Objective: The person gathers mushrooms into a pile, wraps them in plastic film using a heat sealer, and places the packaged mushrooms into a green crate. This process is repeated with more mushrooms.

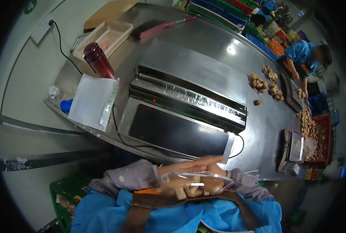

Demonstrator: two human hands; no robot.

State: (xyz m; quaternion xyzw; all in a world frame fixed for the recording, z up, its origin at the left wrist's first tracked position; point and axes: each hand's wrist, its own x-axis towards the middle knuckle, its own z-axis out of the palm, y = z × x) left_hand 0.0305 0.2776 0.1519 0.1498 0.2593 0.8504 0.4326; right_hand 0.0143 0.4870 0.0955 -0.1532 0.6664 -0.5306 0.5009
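A film-wrapped pack of mushrooms point(194, 185) is tilted up close against my body, its clear wrap shining. My left hand point(188, 167) reaches in from the left along the pack's far edge, its thumb and fingers against it. My right hand point(216, 168) meets it at the right end of the pack, with its fingers partly hidden. Both hands appear closed on the pack. Just beyond them is a film wrapping machine point(188, 99), with a roll of clear film and a dark flat plate point(176, 134) on its near side.
A red flask point(99, 62), white sheet point(89, 101) and cream basket point(118, 35) stand at the left. A scale point(291, 149) sits at the right, near a red crate point(328, 136). Loose mushroom piles point(258, 83) lie farther back, where a co-worker point(303, 54) handles mushrooms.
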